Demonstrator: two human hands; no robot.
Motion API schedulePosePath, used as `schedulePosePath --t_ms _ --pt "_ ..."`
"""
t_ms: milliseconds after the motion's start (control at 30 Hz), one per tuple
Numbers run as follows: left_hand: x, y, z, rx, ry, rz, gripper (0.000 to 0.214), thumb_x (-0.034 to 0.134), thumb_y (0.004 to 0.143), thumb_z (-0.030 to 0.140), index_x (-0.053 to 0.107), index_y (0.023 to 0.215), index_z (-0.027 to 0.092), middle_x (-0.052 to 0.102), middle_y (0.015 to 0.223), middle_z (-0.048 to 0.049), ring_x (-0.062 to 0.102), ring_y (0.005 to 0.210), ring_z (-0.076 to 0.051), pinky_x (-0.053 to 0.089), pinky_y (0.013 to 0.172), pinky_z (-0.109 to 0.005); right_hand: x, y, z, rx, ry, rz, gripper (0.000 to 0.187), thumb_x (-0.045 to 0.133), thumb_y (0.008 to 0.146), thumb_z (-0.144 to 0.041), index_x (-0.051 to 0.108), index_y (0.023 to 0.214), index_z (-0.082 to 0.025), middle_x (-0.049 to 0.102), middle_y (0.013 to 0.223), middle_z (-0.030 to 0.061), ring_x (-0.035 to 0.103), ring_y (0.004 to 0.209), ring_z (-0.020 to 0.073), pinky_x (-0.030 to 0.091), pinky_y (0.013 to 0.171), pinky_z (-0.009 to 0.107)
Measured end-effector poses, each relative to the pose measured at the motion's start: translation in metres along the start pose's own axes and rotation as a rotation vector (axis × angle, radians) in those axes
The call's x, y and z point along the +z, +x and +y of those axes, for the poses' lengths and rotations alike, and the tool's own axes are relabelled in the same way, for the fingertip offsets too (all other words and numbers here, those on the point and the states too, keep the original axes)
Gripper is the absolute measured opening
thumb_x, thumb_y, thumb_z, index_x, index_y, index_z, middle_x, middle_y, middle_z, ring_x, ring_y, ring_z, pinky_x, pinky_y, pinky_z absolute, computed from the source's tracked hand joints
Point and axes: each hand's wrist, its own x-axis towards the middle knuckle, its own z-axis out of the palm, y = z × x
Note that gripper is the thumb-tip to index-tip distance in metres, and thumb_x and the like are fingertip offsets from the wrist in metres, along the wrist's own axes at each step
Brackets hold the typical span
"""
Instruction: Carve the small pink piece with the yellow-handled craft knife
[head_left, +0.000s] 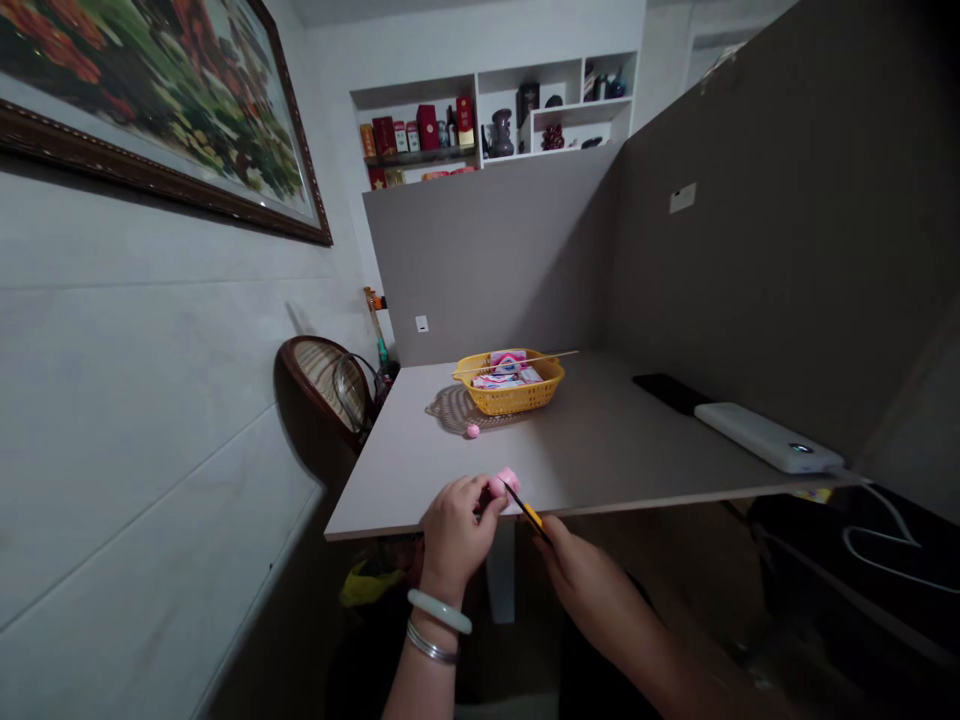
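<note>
At the table's front edge, my left hand pinches a small soft-looking pink lump between thumb and fingers. My right hand is wrapped around the yellow-and-black handle of a slim tool. Its thin dark tip touches or lies just in front of the lump; whether it is a blade or a screwdriver shaft cannot be made out. Beyond my hands, a small pink ball rests on the table. Farther back stands a yellow plastic basket holding pink-and-white packets, with a thin stick across its rim.
The tabletop is bounded by a grey panel behind and another on the right. A white power bank with a cable and a flat black object lie at right. A chair back stands left.
</note>
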Motion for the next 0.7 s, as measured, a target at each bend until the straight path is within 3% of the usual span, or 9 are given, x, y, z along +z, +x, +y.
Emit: schedulePosePath --t_ms 367,700 --pt "0.004 0.001 0.001 -0.007 0.031 0.049 0.015 0.055 0.088 0.037 0.061 0.092 0.024 0.064 0.085 -0.0010 0.057 0.079 -0.016 0.040 0.070 -0.026 0.001 -0.006 0.003 -0.020 0.054 0.013 0.022 0.027 0.097 -0.027 0.048 0.094 -0.022 0.067 0.082 0.0045 0.065 0.076 0.0172 0.032 0.061 0.022" --pt "0.004 0.004 -0.003 0.027 0.056 0.025 0.014 0.051 0.090 0.032 0.060 0.094 0.022 0.064 0.090 -0.0022 0.057 0.087 -0.018 0.041 0.076 -0.028 -0.005 0.006 -0.018 -0.016 -0.142 0.035 0.021 0.028 0.098 -0.023 0.049 0.091 -0.021 0.068 0.082 0.0054 0.065 0.072 0.0159 0.023 0.054 0.024"
